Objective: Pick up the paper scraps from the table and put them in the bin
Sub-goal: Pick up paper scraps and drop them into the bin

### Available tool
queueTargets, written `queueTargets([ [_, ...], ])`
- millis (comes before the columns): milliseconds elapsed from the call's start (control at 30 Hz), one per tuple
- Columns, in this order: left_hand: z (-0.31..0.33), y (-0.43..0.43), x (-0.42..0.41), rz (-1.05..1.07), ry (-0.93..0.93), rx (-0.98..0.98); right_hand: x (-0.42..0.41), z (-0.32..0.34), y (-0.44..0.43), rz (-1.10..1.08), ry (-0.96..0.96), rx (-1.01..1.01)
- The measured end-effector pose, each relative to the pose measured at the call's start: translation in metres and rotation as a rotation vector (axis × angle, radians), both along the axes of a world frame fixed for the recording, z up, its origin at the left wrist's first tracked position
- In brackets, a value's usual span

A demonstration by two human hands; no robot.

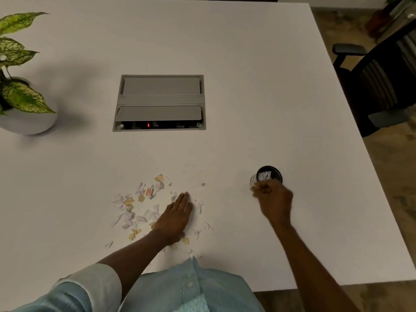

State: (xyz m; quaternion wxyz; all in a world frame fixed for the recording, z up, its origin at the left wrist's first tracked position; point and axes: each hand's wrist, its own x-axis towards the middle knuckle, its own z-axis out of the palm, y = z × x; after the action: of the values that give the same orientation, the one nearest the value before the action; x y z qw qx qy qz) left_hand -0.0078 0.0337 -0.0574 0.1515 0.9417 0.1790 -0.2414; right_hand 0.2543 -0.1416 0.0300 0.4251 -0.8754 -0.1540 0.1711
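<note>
Several white and yellowish paper scraps [135,208] lie scattered on the white table [225,64], near its front edge. My left hand [175,217] rests flat on the scraps, fingers stretched and close together. A small round black bin [267,174] stands to the right, with white scraps inside. My right hand [273,200] is just in front of the bin, blurred, fingers curled. Whether it holds scraps is hidden.
A grey cable hatch [159,102] is set into the table's middle. A potted plant [20,95] in a white pot stands at the left edge. A black office chair [378,86] is beyond the table's right edge.
</note>
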Motion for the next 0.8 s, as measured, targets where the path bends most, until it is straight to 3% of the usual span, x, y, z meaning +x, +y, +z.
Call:
queueTargets([
  [233, 0.004, -0.001, 0.003, -0.021, 0.020, 0.019, 0.055, 0.010, -0.003, -0.004, -0.269, -0.188],
  [433, 0.010, 0.005, 0.007, 0.008, 0.037, -0.033, 0.052, -0.003, 0.003, 0.045, -0.252, -0.418],
  [600, 0.014, 0.012, 0.003, 0.026, -0.052, -0.066, 0.022, -0.001, 0.012, -0.037, -0.412, -0.231],
  [700, 0.014, 0.016, -0.005, 0.078, -0.161, -0.020, -0.009, -0.009, 0.022, 0.151, -0.397, -0.059],
  [800, 0.012, 0.018, -0.011, 0.158, -0.176, 0.022, -0.054, -0.025, 0.028, 0.387, -0.242, -0.070],
])
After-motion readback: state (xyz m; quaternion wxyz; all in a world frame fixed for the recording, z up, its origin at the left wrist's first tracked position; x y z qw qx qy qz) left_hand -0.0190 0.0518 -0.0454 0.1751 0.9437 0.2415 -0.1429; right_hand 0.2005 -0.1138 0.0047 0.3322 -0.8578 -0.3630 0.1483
